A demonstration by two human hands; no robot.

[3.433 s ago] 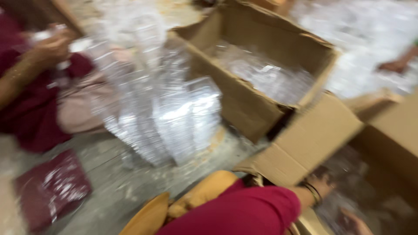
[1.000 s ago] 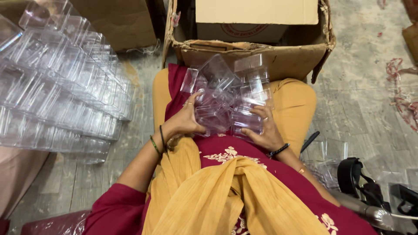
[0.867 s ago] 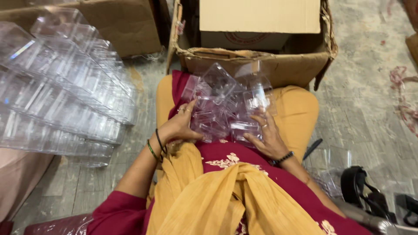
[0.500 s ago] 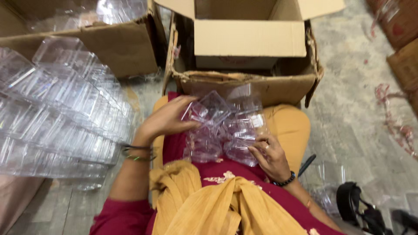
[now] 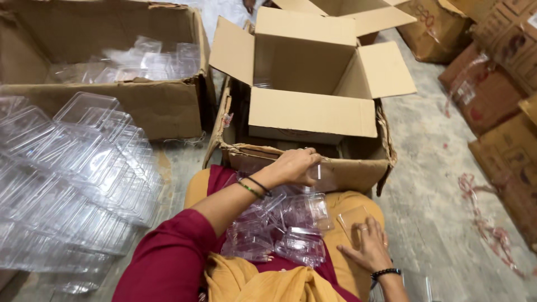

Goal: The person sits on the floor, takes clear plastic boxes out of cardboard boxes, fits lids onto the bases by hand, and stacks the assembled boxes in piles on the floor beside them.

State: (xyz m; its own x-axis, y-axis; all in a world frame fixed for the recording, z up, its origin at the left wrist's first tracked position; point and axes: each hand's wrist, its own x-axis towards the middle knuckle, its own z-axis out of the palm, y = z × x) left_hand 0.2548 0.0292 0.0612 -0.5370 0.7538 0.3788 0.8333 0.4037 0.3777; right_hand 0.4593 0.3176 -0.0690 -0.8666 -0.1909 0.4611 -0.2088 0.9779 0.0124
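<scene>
My left hand point(image 5: 296, 166) reaches forward and pinches a small clear plastic lid point(image 5: 318, 171) just in front of the torn rim of a large cardboard box point(image 5: 358, 170). My right hand point(image 5: 366, 248) rests on my right thigh with fingers spread, touching a flat clear plastic piece point(image 5: 353, 219). A heap of small clear plastic containers point(image 5: 285, 226) lies in my lap between the two hands. A smaller open cardboard box point(image 5: 310, 114) sits inside the large one.
Long nested stacks of clear plastic trays point(image 5: 67, 179) lie on the floor at the left. Behind them an open carton point(image 5: 151, 106) holds more clear trays. Several brown cartons point(image 5: 503, 84) line the right side, with red scraps point(image 5: 486, 223) on the grey floor.
The view has tilted up toward the boxes. My left hand left the pile in my lap and reached to the box rim with a clear piece. My right hand dropped onto my thigh.
</scene>
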